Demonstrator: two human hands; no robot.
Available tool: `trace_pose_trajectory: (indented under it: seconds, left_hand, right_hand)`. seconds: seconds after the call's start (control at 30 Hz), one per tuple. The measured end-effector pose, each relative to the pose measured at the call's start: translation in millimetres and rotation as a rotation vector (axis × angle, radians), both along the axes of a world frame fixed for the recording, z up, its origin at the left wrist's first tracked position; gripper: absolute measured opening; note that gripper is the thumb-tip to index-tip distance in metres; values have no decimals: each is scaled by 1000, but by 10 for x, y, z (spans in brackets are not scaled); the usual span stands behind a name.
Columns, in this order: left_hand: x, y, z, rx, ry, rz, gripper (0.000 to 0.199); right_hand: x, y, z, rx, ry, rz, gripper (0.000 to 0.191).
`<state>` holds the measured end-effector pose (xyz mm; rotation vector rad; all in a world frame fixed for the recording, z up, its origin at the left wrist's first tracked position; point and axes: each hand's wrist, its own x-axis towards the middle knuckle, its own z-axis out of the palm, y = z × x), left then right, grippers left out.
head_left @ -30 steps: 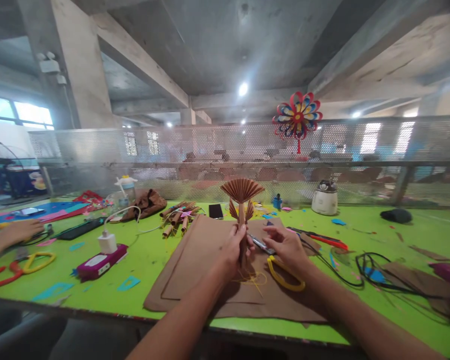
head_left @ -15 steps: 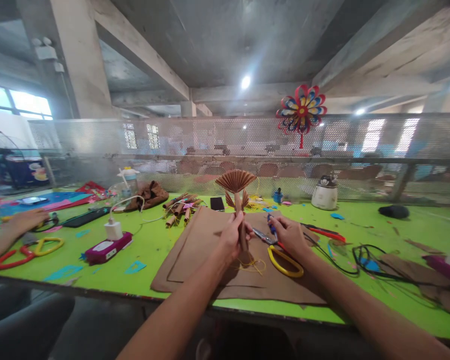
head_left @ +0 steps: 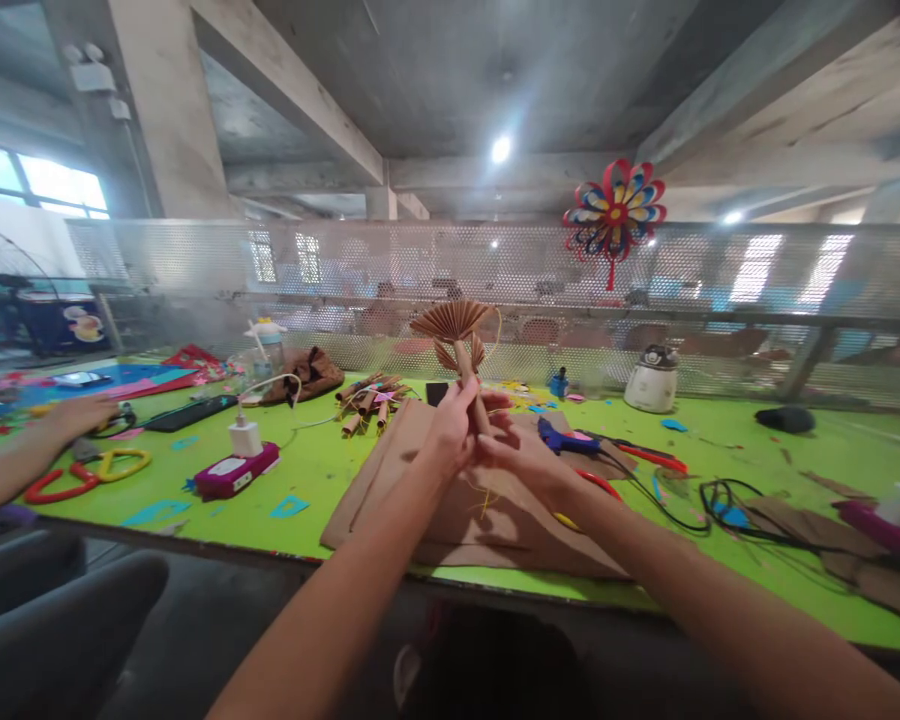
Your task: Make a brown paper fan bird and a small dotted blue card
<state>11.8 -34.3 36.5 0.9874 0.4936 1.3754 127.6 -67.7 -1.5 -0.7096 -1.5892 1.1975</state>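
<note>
A brown pleated-paper flower (head_left: 452, 320) stands nearly upright on a rolled paper stem, with two small folded leaves below its fan. My left hand (head_left: 450, 425) is closed around that stem. Coming in from the right, my right hand (head_left: 521, 450) has its fingers and thumb about the lower stem. A thin yellow string (head_left: 486, 500) hangs beneath the hands over sheets of brown paper (head_left: 390, 480). Past my right hand lies a blue glue gun (head_left: 562, 437). My right forearm partly covers scissors with a red and yellow handle (head_left: 600, 486).
Rolled brown paper tubes (head_left: 375, 398) are piled behind the sheets. To the left are a purple power strip (head_left: 236, 470), other scissors (head_left: 112, 465) and another person's hand (head_left: 82, 415). Black cables (head_left: 720, 500) trail at right, near a white container (head_left: 651, 380). A perforated metal screen (head_left: 330, 290) runs behind.
My right hand has left the scissors and blue glue gun and moved left onto the flower's stem. The flower has risen slightly and tilted left in my left hand.
</note>
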Motion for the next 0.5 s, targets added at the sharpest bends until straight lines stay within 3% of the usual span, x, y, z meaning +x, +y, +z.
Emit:
trace_pose_trajectory:
  seconds: [0.1,0.2,0.33,0.5]
  left_hand:
    - [-99,-7,68,8,5,37,9]
    - [-268,91,71,3,-38,30,7]
    - [-472,259,-25,-90,-136,59,7]
    - [-579,328,-214,-170,-127,69,10]
  right_hand:
    - [-180,-107,-55,-199,-113,99,42]
    - [-271,-216,-133,-290,-126,203,44]
    - [-402,-346,-217,-394,45,351,41]
    - [-624,-476,-331,-481,163,432,39]
